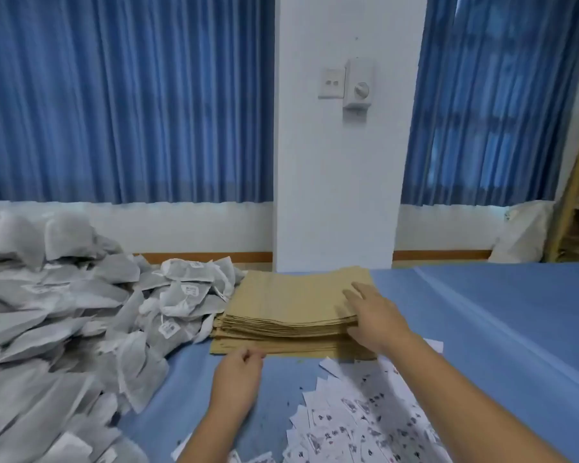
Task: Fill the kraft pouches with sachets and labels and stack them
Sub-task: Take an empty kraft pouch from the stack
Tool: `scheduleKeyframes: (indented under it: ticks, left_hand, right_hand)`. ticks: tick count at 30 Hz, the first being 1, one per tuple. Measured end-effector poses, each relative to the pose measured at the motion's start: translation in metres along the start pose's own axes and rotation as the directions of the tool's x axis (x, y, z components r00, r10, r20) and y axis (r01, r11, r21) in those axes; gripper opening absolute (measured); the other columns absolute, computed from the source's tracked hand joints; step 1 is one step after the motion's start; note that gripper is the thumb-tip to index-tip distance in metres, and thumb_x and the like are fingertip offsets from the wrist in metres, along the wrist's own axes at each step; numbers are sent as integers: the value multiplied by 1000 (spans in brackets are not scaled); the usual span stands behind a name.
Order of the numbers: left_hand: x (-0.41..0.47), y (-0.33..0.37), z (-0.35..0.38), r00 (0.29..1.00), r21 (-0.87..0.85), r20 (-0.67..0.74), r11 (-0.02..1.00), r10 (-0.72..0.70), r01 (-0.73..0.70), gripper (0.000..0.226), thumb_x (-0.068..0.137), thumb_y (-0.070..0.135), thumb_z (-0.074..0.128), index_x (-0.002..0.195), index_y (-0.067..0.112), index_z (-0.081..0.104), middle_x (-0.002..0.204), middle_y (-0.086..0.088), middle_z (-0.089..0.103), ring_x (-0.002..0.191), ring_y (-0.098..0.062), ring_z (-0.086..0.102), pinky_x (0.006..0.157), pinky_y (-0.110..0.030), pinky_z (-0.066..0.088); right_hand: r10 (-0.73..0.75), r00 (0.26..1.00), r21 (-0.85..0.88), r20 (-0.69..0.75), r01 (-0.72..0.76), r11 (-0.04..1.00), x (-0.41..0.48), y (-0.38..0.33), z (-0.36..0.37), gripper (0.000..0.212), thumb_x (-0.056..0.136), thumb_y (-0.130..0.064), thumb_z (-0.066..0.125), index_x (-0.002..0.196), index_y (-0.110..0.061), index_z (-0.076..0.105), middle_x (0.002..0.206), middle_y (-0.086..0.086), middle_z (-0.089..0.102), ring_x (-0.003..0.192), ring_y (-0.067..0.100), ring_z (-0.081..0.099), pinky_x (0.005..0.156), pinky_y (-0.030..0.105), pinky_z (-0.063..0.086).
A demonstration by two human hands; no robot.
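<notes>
The step in hand looks like the very start of a cycle: taking one pouch off the supply before anything goes into it. The stack of kraft pouches (291, 305) lies flat on the blue-covered table (498, 312), straight ahead of the person and just in front of a white pillar (341, 162). The right hand (378, 319) rests on the stack's right end, its fingers (358, 290) fairly straight and spread over the top pouch, with the thumb down against the near edge of the upper layers. The left hand (236, 375) sits at the stack's near left corner with its fingers (251, 354) curled in close. The blur there makes it impossible to tell whether they pinch a pouch edge or merely touch it. The heap of grey sachets (81, 312) spreads across the left of the table, its nearest pieces touching the stack's left side, and the printed labels (365, 412) lie scattered in the near right, just in front of the stack. No filled pouch is seen set aside, so the task seems barely begun. The next move calls for separating a single sheet-thin pouch from the pile, probably by sliding the top one off with the right hand while the left steadies the rest, then opening its mouth to take a sachet and a label
</notes>
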State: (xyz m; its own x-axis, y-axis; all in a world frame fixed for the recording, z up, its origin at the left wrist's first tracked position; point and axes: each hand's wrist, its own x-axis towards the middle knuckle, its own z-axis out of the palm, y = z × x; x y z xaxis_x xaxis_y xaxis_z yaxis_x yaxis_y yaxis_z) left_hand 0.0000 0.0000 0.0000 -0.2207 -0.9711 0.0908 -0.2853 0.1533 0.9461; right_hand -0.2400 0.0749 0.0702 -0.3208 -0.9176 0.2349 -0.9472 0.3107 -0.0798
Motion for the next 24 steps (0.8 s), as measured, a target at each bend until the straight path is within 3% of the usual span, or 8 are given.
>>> scheduleKeyframes:
  ticks: [3,7,11,15,17,20,22,24]
  left_hand:
    - [8,-16,9,1000,220,6,975,13,-14,23,95,22,49,82,33,64,83,14,65,74,1,56,58,-14,39]
    - [6,-25,15,997,338,75,941,7,-32,22,94,30,48,80,38,62,82,15,66,76,3,56,58,-17,38]
    - [9,-24,16,993,392,115,918,11,-55,22,95,31,48,81,41,62,83,16,66,76,4,57,61,-17,41]
    - [9,-17,18,990,413,121,903,70,-115,22,96,30,49,78,40,58,91,14,64,82,1,56,70,-23,42]
    - [7,-4,21,985,305,106,939,132,-159,24,95,33,51,74,38,61,88,10,65,81,0,57,71,-24,43]
    - [0,28,25,988,-178,140,983,68,-42,26,96,40,49,85,32,70,88,10,73,81,-7,66,69,-27,50]
    - [-4,43,29,966,-455,257,881,-10,130,27,98,41,44,101,25,65,94,4,76,79,-15,71,59,-27,52]
    - [-11,50,31,936,-557,351,796,-33,237,28,94,44,47,109,24,59,98,-2,75,80,-23,73,54,-28,53]
  right_hand:
    - [82,997,-75,14,-81,994,8,17,14,65,88,-28,54,146,-29,24,159,-8,7,146,24,4,115,46,13]
    - [40,989,-78,-144,-52,996,-2,34,35,31,90,-23,54,119,-34,50,136,-17,43,132,17,31,104,36,22]
    - [-41,885,29,-463,61,998,-15,34,34,20,74,-8,77,79,-26,73,85,-11,66,92,22,60,81,32,32]
    - [-222,786,96,-578,336,937,-24,19,18,20,63,-20,89,78,-24,77,70,-6,61,69,23,61,66,36,44]
    - [-285,774,130,-566,425,896,-27,7,9,17,63,-25,88,76,-23,77,69,-6,58,66,21,58,64,34,43]
    - [-291,787,93,-544,401,911,-28,-10,-1,24,54,-23,92,64,-22,70,65,-10,56,63,18,56,62,32,42]
    - [-225,817,91,-530,319,943,-26,-19,-5,32,53,-15,91,58,-20,59,64,-9,52,61,19,54,62,32,40]
    - [-156,866,85,-475,222,971,-24,-24,-6,35,62,-20,85,60,-23,51,67,-10,48,67,20,54,65,30,33]
